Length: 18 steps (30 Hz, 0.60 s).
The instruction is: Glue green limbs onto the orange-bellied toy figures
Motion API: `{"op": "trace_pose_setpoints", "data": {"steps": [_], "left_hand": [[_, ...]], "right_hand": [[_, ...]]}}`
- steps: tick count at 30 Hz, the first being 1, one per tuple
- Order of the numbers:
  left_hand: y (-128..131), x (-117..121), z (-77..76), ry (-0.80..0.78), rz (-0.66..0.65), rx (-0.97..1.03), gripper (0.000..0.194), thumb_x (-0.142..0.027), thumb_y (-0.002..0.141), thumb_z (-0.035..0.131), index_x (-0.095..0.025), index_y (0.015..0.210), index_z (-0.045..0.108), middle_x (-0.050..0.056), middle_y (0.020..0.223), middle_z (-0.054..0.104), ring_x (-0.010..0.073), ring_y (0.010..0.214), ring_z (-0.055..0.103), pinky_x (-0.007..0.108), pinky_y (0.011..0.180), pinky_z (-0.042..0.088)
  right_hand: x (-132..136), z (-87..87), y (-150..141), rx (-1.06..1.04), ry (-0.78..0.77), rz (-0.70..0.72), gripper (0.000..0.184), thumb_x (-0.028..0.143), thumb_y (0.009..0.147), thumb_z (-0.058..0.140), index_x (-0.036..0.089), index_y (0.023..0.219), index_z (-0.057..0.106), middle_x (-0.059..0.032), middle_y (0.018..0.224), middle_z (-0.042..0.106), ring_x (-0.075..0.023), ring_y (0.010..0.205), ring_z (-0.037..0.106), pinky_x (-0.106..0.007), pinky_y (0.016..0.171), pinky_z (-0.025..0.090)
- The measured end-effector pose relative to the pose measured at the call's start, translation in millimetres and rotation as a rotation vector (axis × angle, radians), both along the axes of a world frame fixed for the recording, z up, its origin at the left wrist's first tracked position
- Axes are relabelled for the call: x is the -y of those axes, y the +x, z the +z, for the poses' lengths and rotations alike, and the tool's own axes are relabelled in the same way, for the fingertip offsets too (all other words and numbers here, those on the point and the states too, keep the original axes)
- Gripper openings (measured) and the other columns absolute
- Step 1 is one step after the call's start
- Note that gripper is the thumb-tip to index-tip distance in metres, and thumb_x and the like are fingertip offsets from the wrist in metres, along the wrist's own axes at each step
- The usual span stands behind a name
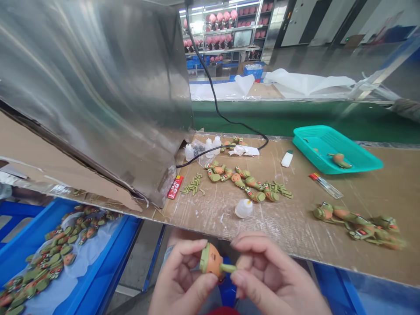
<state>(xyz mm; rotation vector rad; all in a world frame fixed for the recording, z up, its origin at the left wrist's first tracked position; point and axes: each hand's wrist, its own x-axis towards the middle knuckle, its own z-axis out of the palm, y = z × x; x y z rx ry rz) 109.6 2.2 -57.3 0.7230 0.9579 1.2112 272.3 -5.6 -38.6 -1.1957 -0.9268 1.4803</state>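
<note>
A: In the head view, where is the left hand (pixel 185 280)?
B: Low in the middle, in front of the near edge of the bench (pixel 200 214). Its grip is closed, thumb and fingers around an orange-and-green figure (pixel 214 259).

A: And the right hand (pixel 272 275)?
B: Just beside it. Its thumb and finger pinch a thin green piece (pixel 227 268), whose other end meets the orange part of the figure. I can't tell whether the two are joined.

A: What lies on the bench nearest the hands?
B: A squat white bottle (pixel 243 210) with a yellow tip. Behind it, a winding group of similar figures (pixel 238 178) runs across the cardboard, with loose green pieces (pixel 192 184) to the left, near a red packet (pixel 175 187).

A: Further right?
B: Another heap of figures (pixel 357 225), partly blurred. Behind that are a clear slim pack (pixel 330 187) and a teal tray (pixel 367 167) with a figure lying inside. A small white item with a dark green end (pixel 287 158) lies left of the tray.

A: And on the left side?
B: A big metal panel (pixel 98 87) leans over the bench, a black cable (pixel 210 83) hangs past its edge, and below sits a blue crate (pixel 110 262) holding many more figures on white sheeting.
</note>
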Motion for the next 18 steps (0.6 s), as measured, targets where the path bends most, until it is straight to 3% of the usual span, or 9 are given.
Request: {"op": "trace_pose_setpoints", "data": {"steps": [2, 4, 7, 10, 12, 14, 18], "left_hand": [[-6.3, -6.0, 0.5, -0.108, -0.087, 0.111, 0.030, -0.023, 0.067, 0.075, -0.024, 0.095, 0.067, 0.007, 0.086, 0.074, 0.0231, 0.079, 0.069, 0.032, 0.061, 0.060], [-12.3, -11.0, 2.6, -0.203, -0.178, 0.263, 0.028, -0.023, 0.073, 0.071, -0.024, 0.100, 0.065, 0.008, 0.092, 0.074, 0.0236, 0.081, 0.070, 0.032, 0.059, 0.060], [-17.7, -14.4, 7.1, -0.239, -0.293, 0.442, 0.028, -0.021, 0.080, 0.062, -0.024, 0.108, 0.063, 0.009, 0.097, 0.074, 0.0211, 0.083, 0.069, 0.029, 0.060, 0.060], [-18.8, -13.8, 9.4, -0.227, -0.357, 0.527, 0.031, -0.021, 0.083, 0.058, -0.024, 0.113, 0.061, 0.008, 0.099, 0.073, 0.0200, 0.085, 0.069, 0.027, 0.061, 0.060], [-18.4, -12.6, 8.4, -0.214, -0.364, 0.542, 0.031, -0.023, 0.083, 0.059, -0.025, 0.113, 0.061, 0.006, 0.096, 0.073, 0.0187, 0.083, 0.069, 0.025, 0.060, 0.060], [-17.9, -11.8, 5.9, -0.188, -0.335, 0.523, 0.029, -0.025, 0.081, 0.061, -0.028, 0.110, 0.062, 0.004, 0.090, 0.073, 0.0156, 0.078, 0.069, 0.020, 0.055, 0.058], [-17.4, -11.0, 2.4, -0.192, -0.220, 0.417, 0.026, -0.024, 0.076, 0.068, -0.028, 0.102, 0.065, 0.002, 0.088, 0.073, 0.0149, 0.073, 0.068, 0.021, 0.050, 0.059]], "right_hand": [[-7.3, -13.3, 8.7, 0.195, 0.108, -0.213, 0.033, 0.042, 0.076, 0.068, 0.024, 0.099, 0.053, 0.0009, 0.076, 0.055, -0.0136, 0.059, 0.056, -0.025, 0.053, 0.047], [-20.4, -35.2, 19.8, 0.411, 0.142, -0.338, 0.037, 0.044, 0.079, 0.064, 0.025, 0.104, 0.044, 0.0022, 0.069, 0.053, -0.0147, 0.057, 0.054, -0.026, 0.052, 0.045], [-45.3, -72.6, 31.9, 0.689, 0.191, -0.332, 0.046, 0.047, 0.078, 0.062, 0.020, 0.108, 0.040, -0.0015, 0.080, 0.050, -0.0173, 0.063, 0.051, -0.031, 0.057, 0.045], [-64.6, -96.2, 34.1, 0.843, 0.247, -0.318, 0.041, 0.044, 0.073, 0.065, 0.018, 0.101, 0.049, -0.0060, 0.091, 0.047, -0.0224, 0.076, 0.048, -0.039, 0.070, 0.042], [-70.4, -99.0, 32.0, 0.850, 0.266, -0.317, 0.033, 0.041, 0.071, 0.066, 0.018, 0.091, 0.053, -0.0079, 0.094, 0.047, -0.0272, 0.088, 0.047, -0.044, 0.081, 0.039], [-68.8, -91.1, 28.0, 0.822, 0.273, -0.305, 0.031, 0.042, 0.073, 0.063, 0.019, 0.091, 0.052, -0.0099, 0.101, 0.050, -0.0287, 0.095, 0.049, -0.045, 0.086, 0.039], [-41.4, -49.7, 15.9, 0.419, 0.106, -0.141, 0.039, 0.045, 0.078, 0.061, 0.023, 0.107, 0.045, -0.0081, 0.112, 0.058, -0.0228, 0.099, 0.058, -0.035, 0.085, 0.048]]}}
